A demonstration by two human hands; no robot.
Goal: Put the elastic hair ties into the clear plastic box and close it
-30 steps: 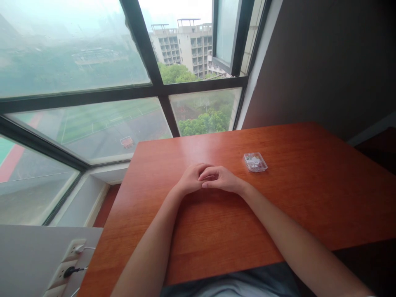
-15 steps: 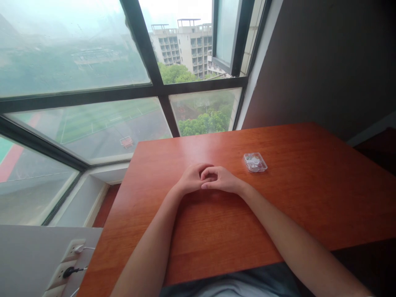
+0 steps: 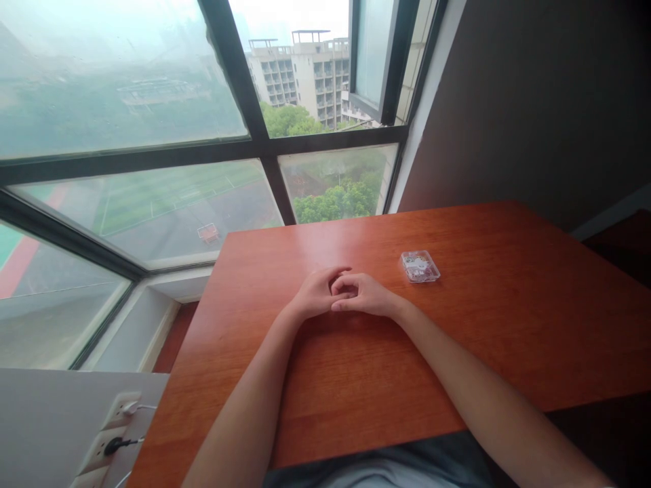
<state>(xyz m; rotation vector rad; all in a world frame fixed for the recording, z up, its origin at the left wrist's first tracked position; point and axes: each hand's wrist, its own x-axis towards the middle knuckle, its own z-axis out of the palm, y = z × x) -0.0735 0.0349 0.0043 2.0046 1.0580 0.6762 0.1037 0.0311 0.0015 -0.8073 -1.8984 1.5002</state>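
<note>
Both hands rest together on the wooden table [image 3: 508,325], the left hand [image 3: 315,293] and the right hand [image 3: 367,295] meeting at the fingertips, with the fingers [image 3: 340,273] curled inward and loosely interlaced rather than spread; whether anything small is pinched between them cannot be told. The nearest thing is a small clear plastic box [image 3: 420,266] with rounded corners, holding tiny pale and reddish pieces too small to identify. It lies flat on the table, just beyond and to the right of the right hand, apart from it and untouched. As a judgement, handling has not begun: the hands sit at rest beside the box, and any grasp of it would call for the right hand to uncurl and reach a little forward and rightward, with the lid needing fingertip care. Nothing lies between the box and the hands. Left of the box and beyond the table edge stands a large window [image 3: 152,135]; further left and nearer the person, a wall socket strip [image 3: 109,440] holds plugged cables.
</note>
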